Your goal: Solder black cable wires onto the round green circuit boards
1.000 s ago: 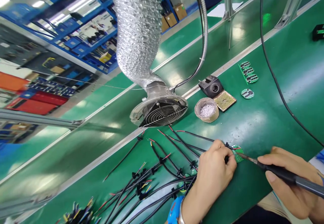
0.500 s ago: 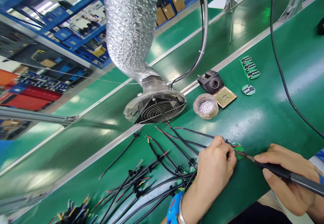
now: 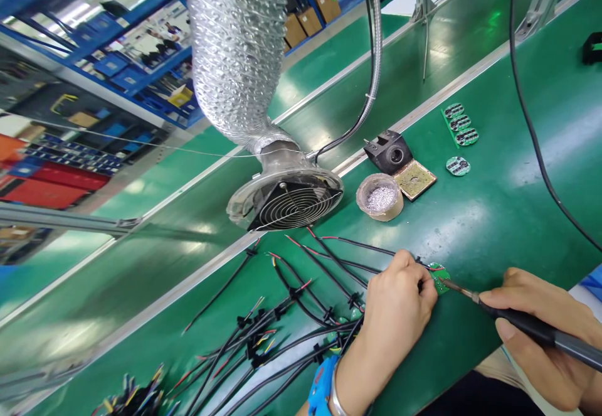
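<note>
Right hand (image 3: 559, 312) pinches soldering iron (image 3: 529, 324) over bench edge (image 3: 458, 372); cannot tell grip of left hand (image 3: 399, 297).

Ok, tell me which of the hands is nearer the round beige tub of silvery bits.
Left. The left hand is on the near side of the round beige tub, not touching it; the right hand is farther off, to its right.

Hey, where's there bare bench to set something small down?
Bare green bench lies between the single round board, the black cord and the right hand; there's another patch right of the cord. It's crowded left of the left hand, where cables overlap, and around the round tub.
</note>
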The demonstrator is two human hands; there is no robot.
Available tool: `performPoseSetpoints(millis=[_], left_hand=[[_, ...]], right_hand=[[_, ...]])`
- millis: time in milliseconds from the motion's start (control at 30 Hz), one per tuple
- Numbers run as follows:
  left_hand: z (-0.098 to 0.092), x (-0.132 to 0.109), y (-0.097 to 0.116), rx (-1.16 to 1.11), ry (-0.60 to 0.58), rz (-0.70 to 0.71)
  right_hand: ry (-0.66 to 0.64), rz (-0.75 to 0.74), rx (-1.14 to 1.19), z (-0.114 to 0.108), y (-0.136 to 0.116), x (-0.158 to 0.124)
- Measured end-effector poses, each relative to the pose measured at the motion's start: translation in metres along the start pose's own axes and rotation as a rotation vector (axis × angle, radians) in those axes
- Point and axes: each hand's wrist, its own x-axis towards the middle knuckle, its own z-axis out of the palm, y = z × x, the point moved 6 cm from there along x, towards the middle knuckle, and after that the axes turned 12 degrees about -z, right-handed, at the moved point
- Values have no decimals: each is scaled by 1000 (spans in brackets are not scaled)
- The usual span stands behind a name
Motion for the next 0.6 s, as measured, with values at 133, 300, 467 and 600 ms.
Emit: performPoseSetpoints(millis=[133,300,467,600], left_hand=[[-2,-1,0,-10,-5,31],[-6,-6,-2,-22,-79,197],[-8,-10,1,104,-132,318],[-6,-10,7,181,-132,348]], right_hand=[[6,-36,-26,-2,-5,3],[-12,-20,-68,-4,-5,-1],[-27,-34,-99,-6,-8,2],[-14,-46,-117,-7,-9,5]])
